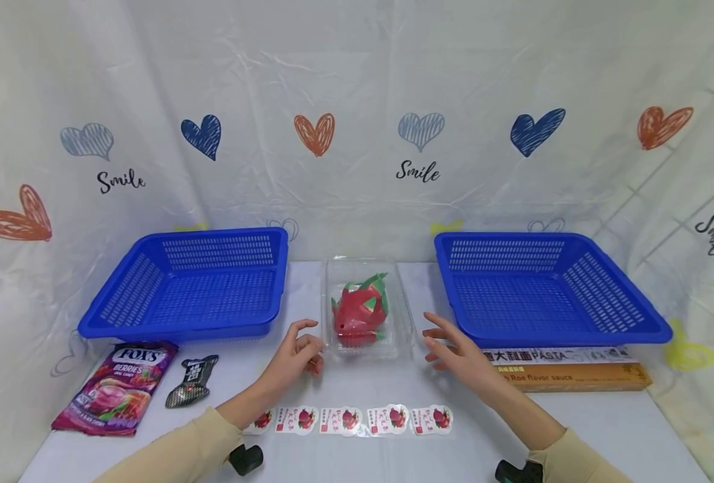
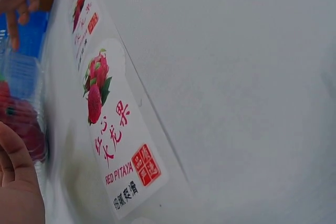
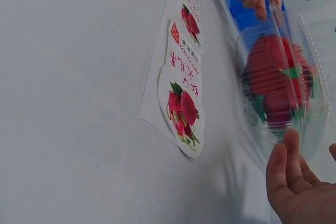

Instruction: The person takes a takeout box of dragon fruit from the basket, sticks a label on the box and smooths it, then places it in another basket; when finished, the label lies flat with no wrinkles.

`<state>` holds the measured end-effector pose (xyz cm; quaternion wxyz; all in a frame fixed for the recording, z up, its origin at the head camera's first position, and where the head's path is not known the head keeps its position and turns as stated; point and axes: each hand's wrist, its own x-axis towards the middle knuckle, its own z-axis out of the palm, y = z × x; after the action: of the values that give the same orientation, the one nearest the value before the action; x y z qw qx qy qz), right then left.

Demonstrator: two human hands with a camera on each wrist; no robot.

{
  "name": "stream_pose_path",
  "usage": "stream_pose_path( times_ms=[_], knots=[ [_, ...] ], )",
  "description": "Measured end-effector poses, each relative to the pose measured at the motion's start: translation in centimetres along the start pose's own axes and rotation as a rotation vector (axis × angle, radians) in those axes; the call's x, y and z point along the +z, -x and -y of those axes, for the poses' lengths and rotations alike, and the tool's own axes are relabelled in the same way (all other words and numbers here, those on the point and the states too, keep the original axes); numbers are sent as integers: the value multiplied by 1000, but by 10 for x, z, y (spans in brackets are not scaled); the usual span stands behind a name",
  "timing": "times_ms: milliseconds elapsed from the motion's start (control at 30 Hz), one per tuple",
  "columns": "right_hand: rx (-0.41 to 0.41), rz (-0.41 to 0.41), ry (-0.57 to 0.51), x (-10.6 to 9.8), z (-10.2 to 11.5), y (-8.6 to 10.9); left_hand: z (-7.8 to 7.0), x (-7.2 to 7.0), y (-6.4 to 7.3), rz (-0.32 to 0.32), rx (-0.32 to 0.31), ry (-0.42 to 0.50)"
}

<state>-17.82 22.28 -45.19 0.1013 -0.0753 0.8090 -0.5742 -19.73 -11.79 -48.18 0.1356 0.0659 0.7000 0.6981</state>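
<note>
A clear plastic box [image 1: 400,315] stands on the table between the hands, holding a red dragon fruit [image 1: 360,312] with green leaf tips. My left hand [image 1: 299,352] is at the box's left side, its fingers loosely bent and its fingertips close to the wall. On the opposite side my right hand [image 1: 458,352] has its fingers extended toward the box, with nothing in its grasp. Both hands also show beside the box in the right wrist view. In front of the box lies a strip of red pitaya stickers [image 1: 341,421], seen large in the left wrist view [image 2: 113,129].
Blue baskets stand at the back left [image 1: 278,282] and back right [image 1: 444,282]. By the left one lie a Fox's candy bag [image 1: 118,389] and a small black packet [image 1: 192,381]. A pasta box [image 1: 574,376] lies before the right one. A patterned curtain [image 1: 357,80] hangs behind.
</note>
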Motion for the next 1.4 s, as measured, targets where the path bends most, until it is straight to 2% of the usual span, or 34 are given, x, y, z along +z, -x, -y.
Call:
stream_pose_path(
  times_ms=[133, 333, 467, 567, 667, 767, 867, 933, 1000, 1067, 1200, 1300, 1400],
  knots=[
    [-2, -6, 2, -5, -1, 12, 0, 4, 3, -23, -19, 10],
    [-12, -7, 11, -10, 0, 31, 4, 2, 11, -13, -74, 44],
    [-13, -22, 17, -15, -1, 45, 9, -1, 20, 39, -96, 15],
    [-10, -35, 21, -19, -3, 54, 15, -2, 26, 94, -81, -80],
    [-22, -44, 34, -21, -6, 62, 20, 3, 32, 160, 11, -267],
    [-36, -64, 69, -21, -7, 67, 23, 15, 36, 233, 188, -440],
    [-25, -94, 111, -18, -6, 71, 23, 32, 37, 302, 377, -525],
    [-15, -118, 143, -16, -5, 73, 21, 44, 35, 336, 452, -553],
    [-16, -147, 179, -13, -5, 75, 18, 57, 32, 359, 484, -580],
    [-28, -178, 209, -11, -5, 76, 14, 71, 29, 375, 481, -612],
    [-101, -222, 257, -6, -12, 77, 11, 100, 20, 406, 476, -669],
    [-138, -229, 295, -4, -19, 78, 13, 120, 12, 395, 506, -736],
    [-133, -231, 333, -3, -25, 80, 17, 136, 6, 358, 536, -822]
  ],
)
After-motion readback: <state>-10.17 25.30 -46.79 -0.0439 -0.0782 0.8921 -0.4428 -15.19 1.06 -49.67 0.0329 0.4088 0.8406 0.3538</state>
